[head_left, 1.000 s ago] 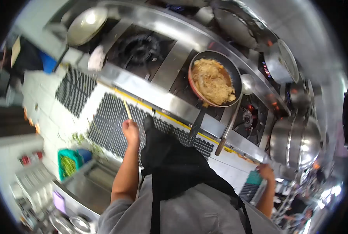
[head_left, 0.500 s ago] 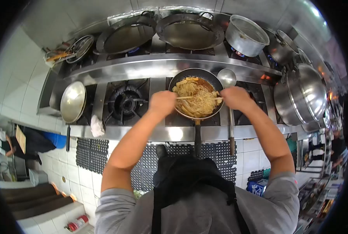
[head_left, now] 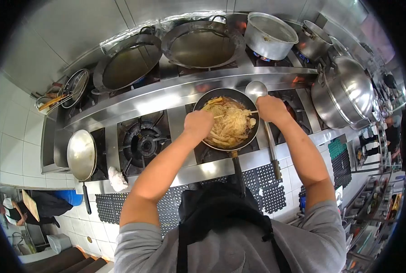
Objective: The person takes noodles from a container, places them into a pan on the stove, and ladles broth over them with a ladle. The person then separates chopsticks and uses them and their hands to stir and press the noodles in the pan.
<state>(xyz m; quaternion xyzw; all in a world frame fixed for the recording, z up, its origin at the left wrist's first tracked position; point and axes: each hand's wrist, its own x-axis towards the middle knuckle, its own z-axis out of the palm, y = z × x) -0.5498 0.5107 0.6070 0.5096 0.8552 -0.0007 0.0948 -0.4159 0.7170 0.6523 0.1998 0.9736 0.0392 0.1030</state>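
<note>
- Left hand (head_left: 199, 123): curled closed around a thin stick (head_left: 218, 116), its tip over the noodles; fingertips hidden beneath the knuckles.
- Right hand (head_left: 272, 108): likewise closed, gripping a second stick (head_left: 253, 112) above the pan's right edge; probably a chopstick, though too small to be sure.
- Frying pan (head_left: 234, 93): black inside, on a front burner between the hands, handle towards the person.
- Noodles (head_left: 230, 120): pale, heaped in the frying pan, some brown liquid at the far side.
- Ladle (head_left: 271, 141): long-handled, just right of the frying pan.
- Bare burner (head_left: 145, 144): left of the frying pan.
- White cloth (head_left: 117, 179): crumpled, stove's front edge.
</note>
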